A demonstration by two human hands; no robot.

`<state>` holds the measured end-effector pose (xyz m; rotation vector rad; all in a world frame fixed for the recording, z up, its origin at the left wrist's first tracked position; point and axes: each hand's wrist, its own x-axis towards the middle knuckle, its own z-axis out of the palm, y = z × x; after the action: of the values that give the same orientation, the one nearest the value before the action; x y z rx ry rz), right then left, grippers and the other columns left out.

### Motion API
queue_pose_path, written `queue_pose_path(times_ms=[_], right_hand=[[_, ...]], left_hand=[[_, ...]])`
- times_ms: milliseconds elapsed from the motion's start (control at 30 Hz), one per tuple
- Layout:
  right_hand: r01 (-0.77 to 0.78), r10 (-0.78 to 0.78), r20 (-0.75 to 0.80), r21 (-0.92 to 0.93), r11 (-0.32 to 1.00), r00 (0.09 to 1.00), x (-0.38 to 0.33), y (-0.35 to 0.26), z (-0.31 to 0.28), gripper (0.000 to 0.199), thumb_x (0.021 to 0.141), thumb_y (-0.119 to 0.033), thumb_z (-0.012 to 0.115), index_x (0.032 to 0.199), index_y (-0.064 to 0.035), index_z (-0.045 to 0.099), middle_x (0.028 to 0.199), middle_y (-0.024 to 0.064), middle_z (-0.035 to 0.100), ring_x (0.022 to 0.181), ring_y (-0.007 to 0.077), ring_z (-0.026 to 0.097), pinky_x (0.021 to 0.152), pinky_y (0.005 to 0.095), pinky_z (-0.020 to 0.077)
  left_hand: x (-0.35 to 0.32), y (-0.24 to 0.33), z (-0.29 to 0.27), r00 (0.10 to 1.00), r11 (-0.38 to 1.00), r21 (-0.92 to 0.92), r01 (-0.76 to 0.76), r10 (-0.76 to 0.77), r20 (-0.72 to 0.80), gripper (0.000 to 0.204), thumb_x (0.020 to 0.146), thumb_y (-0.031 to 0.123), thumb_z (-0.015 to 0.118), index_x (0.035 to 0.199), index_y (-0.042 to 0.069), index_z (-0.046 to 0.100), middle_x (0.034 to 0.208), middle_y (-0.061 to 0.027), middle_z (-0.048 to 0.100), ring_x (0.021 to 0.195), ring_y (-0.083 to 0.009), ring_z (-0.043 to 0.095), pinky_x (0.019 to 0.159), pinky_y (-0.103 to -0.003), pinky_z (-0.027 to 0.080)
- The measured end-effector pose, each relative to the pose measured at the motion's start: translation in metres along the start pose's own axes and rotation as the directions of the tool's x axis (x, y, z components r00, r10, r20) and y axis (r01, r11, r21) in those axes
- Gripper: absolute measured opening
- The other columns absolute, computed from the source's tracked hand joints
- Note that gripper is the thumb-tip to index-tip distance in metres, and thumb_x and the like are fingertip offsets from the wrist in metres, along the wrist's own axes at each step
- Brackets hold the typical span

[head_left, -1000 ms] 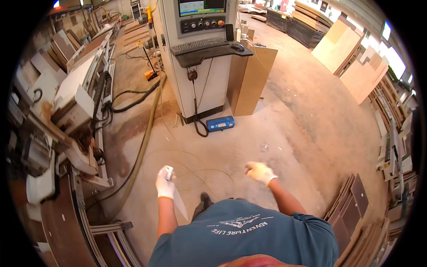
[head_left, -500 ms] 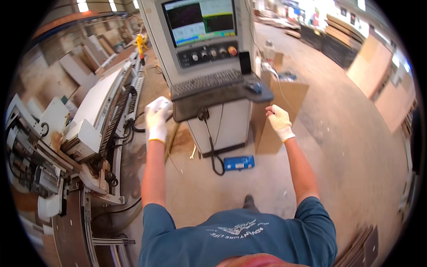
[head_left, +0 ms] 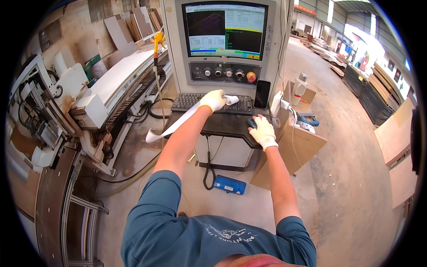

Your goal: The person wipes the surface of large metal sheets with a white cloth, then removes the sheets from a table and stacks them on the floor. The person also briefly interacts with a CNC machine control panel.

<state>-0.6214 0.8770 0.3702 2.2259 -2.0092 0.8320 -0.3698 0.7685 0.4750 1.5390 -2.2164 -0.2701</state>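
We are finding left hand (head_left: 214, 101) grasping white paper strip (head_left: 180, 121) over keyboard (head_left: 182, 103), tail trailing past surface (head_left: 227, 125) edge; strip not set down. Right hand (head_left: 263, 132) resting on mouse (head_left: 252, 122), contact made; whether grip is clenching, we cannot tell.

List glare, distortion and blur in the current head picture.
Head view: glare washes out the bright opening at upper right; head view: the dark brown panel at lower left curves near the black rim; head view: left hand and right hand show little blur.
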Motion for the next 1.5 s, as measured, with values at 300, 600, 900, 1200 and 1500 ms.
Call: queue_pose_path(times_ms=[300, 600, 900, 1200, 1500], right_hand=[[0.029, -0.03, -0.068, -0.018, 0.999, 0.997, -0.006, 0.004, 0.006, 0.055, 0.08, -0.024, 0.072, 0.134, -0.0211, 0.061, 0.142, 0.0138, 0.053, 0.123, 0.0336, 0.057, 0.102, 0.0469, 0.0476], [0.025, -0.041, -0.13, -0.119, 0.993, 0.991, -0.01, 0.006, 0.008, 0.043, 0.078, -0.024, 0.071, 0.121, -0.0211, 0.066, 0.135, 0.0123, 0.058, 0.115, 0.0314, 0.059, 0.093, 0.0472, 0.0495], [0.047, -0.064, -0.135, -0.123, 0.991, 0.989, -0.013, 0.006, 0.009, 0.042, 0.076, -0.024, 0.071, 0.118, -0.0228, 0.068, 0.132, 0.0102, 0.06, 0.11, 0.03, 0.061, 0.091, 0.047, 0.0501], [0.05, -0.063, -0.127, -0.105, 0.993, 0.99, -0.011, 0.009, 0.005, 0.042, 0.076, -0.024, 0.07, 0.118, -0.0229, 0.068, 0.132, 0.01, 0.06, 0.111, 0.0303, 0.061, 0.09, 0.0464, 0.0502], [0.002, -0.007, -0.069, -0.077, 0.997, 0.998, -0.01, -0.008, -0.003, 0.046, 0.08, -0.024, 0.071, 0.126, -0.02, 0.068, 0.14, 0.0129, 0.058, 0.123, 0.0339, 0.058, 0.101, 0.0474, 0.0484]], left_hand=[[-0.127, -0.059, 0.067, 0.819, 0.979, 0.047, -0.201, 0.194, -0.54, 0.038, 0.087, 0.014, 0.069, 0.124, 0.007, 0.062, 0.112, -0.0141, 0.069, 0.102, -0.0351, 0.066, 0.089, -0.044, 0.052], [-0.152, -0.083, 0.09, 0.648, 0.901, 0.281, -0.331, 0.433, -0.626, 0.033, 0.074, 0.0, 0.068, 0.107, 0.002, 0.068, 0.108, -0.0141, 0.068, 0.104, -0.0343, 0.065, 0.095, -0.046, 0.051], [-0.15, -0.085, 0.102, 0.653, 0.876, 0.296, -0.382, 0.482, -0.584, 0.045, 0.066, -0.001, 0.065, 0.112, 0.0, 0.067, 0.114, -0.0176, 0.066, 0.111, -0.038, 0.061, 0.103, -0.051, 0.047], [-0.146, -0.073, 0.119, 0.664, 0.907, 0.3, -0.297, 0.421, -0.618, 0.047, 0.069, 0.0, 0.066, 0.117, 0.0, 0.065, 0.12, -0.0162, 0.064, 0.118, -0.0356, 0.057, 0.111, -0.054, 0.039], [-0.148, -0.078, 0.119, 0.567, 0.904, 0.308, -0.297, 0.427, -0.705, 0.05, 0.065, -0.002, 0.066, 0.115, 0.004, 0.065, 0.117, -0.013, 0.064, 0.116, -0.0325, 0.059, 0.107, -0.055, 0.043]])
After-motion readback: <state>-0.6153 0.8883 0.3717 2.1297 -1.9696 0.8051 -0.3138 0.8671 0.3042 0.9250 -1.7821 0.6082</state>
